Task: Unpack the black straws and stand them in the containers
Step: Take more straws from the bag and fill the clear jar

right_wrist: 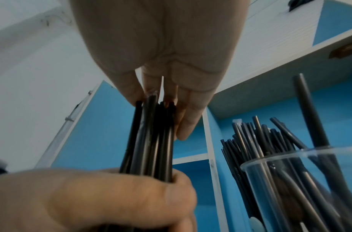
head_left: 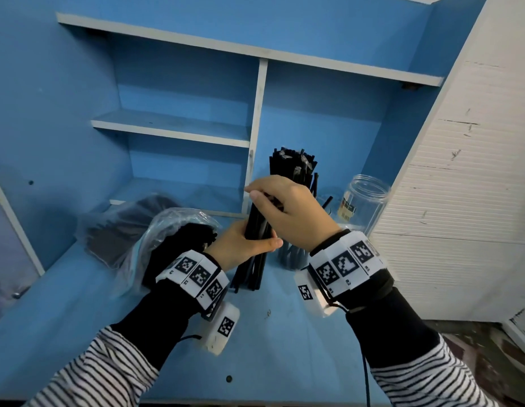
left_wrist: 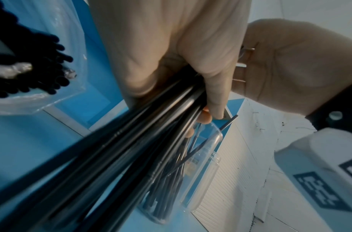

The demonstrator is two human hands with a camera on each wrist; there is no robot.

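**Straw bundle going upright**

Left hand (head_left: pixel 240 245) is gripping the straws (head_left: pixel 257 230) low down; right hand (head_left: pixel 287 210) is pinching them higher up. Bundle's standing nearly vertical, bottoms on the bench (head_left: pixel 79 333), beside the jar (head_left: pixel 293 257).

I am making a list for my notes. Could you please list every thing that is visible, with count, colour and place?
bundle: one, black straws, held upright over the desk
full jar: one, clear, packed with black straws, behind the right wrist
empty jar: one, clear with a label, right rear of the desk
bags: two, clear plastic with black straws, left on the desk
desk: one, blue
shelves: white-edged, blue, behind the desk
left hand: grips the bundle low
right hand: holds the bundle higher
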